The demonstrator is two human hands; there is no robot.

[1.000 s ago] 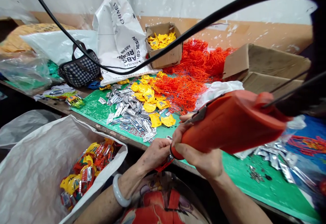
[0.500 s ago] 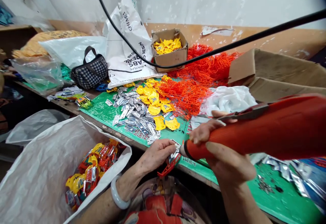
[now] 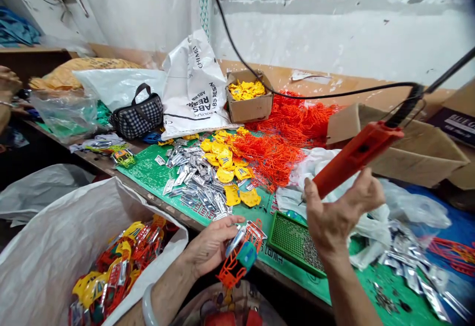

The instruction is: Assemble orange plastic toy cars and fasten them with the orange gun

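Combining orange, teal and silver, the openwork assembly (image 3: 245,256) tilts.

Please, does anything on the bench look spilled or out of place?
Possibly spilled: small metal pieces lie loose on the green sheet at right, while similar-looking bits sit in the green basket. They may be there on purpose.
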